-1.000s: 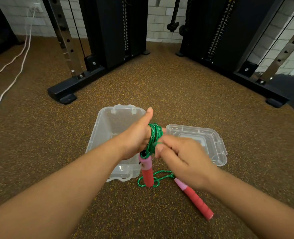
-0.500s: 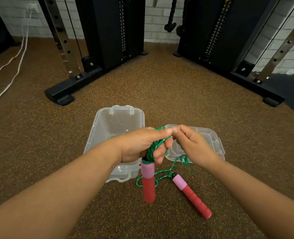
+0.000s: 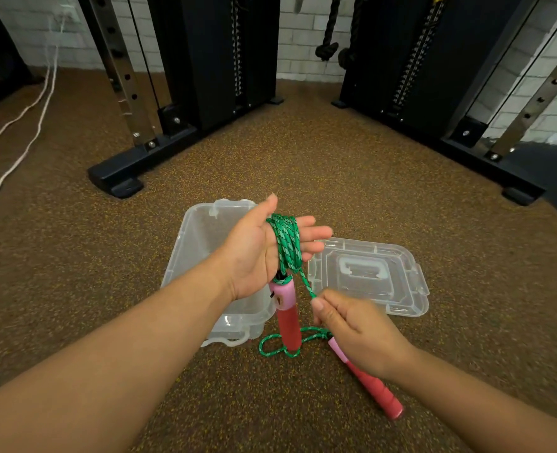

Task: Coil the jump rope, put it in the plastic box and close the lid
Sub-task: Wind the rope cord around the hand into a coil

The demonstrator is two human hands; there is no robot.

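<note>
My left hand is reaching out palm up over the plastic box, fingers spread and nearly straight, thumb pointing away from me. Several turns of the green jump rope are lying wound across the palm and around the base of the fingers, so the hand is acting as a spool rather than gripping. One pink-and-red handle is hanging upright from the bottom of the coil, just below the heel of the palm. My right hand is sitting lower and nearer to me, its thumb and forefinger pinching a single taut strand running down from the coil; the hand is slightly blurred.

The box is standing open on the speckled brown floor; its visible parts are showing nothing inside, though my left forearm is covering much of the interior. The clear lid is lying flat on the floor just right of the box, apart from it.

A loose loop of rope is resting on the floor beneath the hanging handle, leading to the second handle, which is lying on the floor partly under my right wrist. Black gym machine frames are standing beyond, and white cables are trailing across the floor at far left.
</note>
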